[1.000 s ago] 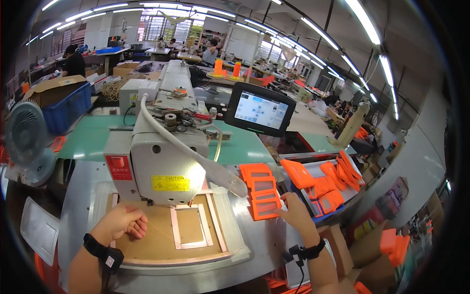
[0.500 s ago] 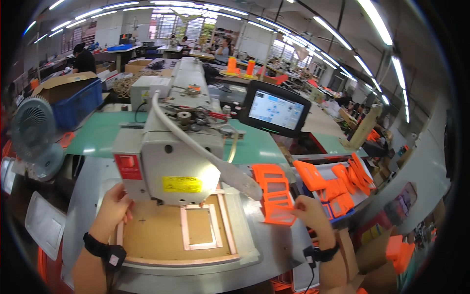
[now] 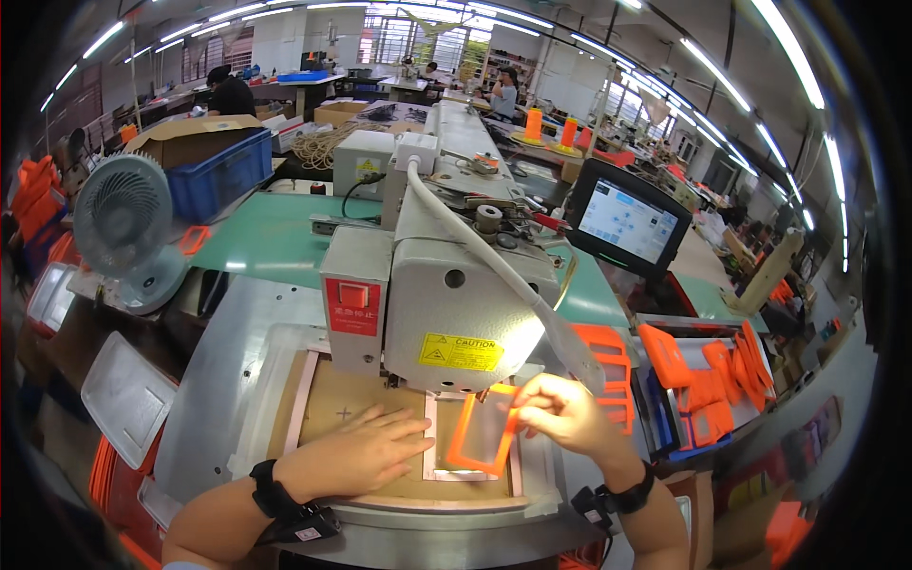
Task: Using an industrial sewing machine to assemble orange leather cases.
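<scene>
My left hand (image 3: 356, 454) lies flat on the brown template board (image 3: 356, 389), its fingers stretched toward the pale rectangular frame set in the board. In my right hand (image 3: 562, 415), thumb and fingers pinch the right edge of an orange rectangular frame piece (image 3: 460, 435) with a see-through panel. That piece hangs tilted over the pale frame, below the head of the grey sewing machine (image 3: 465, 304). From this view I cannot tell whether its lower edge touches the board.
Orange window pieces (image 3: 615, 372) lie right of the machine head, beside a tray of more orange pieces (image 3: 705, 389). A touch screen (image 3: 622, 223) stands behind them. At left are a fan (image 3: 123, 211), a blue crate (image 3: 223, 171) and a pale tray (image 3: 125, 391).
My right hand has lifted an orange frame piece from the right-hand pile and brought it left over the board. My left hand has moved from the board's left edge onto its surface. The view has shifted.
</scene>
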`<state>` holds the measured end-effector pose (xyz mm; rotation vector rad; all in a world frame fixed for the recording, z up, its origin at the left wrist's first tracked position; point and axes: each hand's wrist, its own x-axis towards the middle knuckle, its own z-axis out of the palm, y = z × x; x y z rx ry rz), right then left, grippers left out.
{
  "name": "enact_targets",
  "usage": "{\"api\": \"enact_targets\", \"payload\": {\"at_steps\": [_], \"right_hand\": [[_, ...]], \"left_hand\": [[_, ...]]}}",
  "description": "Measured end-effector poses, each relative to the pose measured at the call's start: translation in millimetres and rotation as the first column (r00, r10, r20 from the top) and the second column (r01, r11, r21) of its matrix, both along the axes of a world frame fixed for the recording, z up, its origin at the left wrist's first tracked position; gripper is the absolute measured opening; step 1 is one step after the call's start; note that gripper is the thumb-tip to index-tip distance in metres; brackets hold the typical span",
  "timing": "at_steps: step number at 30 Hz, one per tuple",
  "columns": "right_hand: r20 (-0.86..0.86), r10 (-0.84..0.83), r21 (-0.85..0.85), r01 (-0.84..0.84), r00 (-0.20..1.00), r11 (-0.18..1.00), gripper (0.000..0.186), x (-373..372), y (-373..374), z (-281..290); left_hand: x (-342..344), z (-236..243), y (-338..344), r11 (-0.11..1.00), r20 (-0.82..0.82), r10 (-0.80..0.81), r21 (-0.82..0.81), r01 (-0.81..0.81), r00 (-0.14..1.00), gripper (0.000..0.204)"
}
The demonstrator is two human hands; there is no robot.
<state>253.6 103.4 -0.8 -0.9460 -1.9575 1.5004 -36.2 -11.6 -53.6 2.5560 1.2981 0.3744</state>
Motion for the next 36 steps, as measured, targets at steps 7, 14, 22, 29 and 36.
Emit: {"api": "enact_targets", "payload": {"at_steps": [7,14,22,29,36], "right_hand": [[0.303,0.035,0.128,-0.077,0.952,0.989,0.015,-28,14,-33],[0.581,0.054,0.235,-0.231,0.812,0.944,0.021,-41,12,-21],[0.428,-0.105,0.387,-0.076,0.898,0.919,0.026,-43,4,-34],[0.525,-0.155,0.687,-0.309,0.837,0.658,0.025,-42,4,-49],[0.336,-0.129,0.729,-0.171,0.933,0.663,0.015,-23,13,-68]], "left_hand": [[4,8,-2,0.999,-0.041,0.004,0.034,-0.003,0.999,0.045],[14,18,8,0.999,-0.056,0.028,0.032,-0.026,0.998,0.044],[27,16,12,0.986,0.021,0.086,0.142,-0.088,0.996,0.040],[34,17,19,0.963,-0.025,0.140,0.236,-0.131,0.990,0.048],[31,12,19,0.966,-0.043,0.211,0.163,-0.201,0.977,0.052]]}}
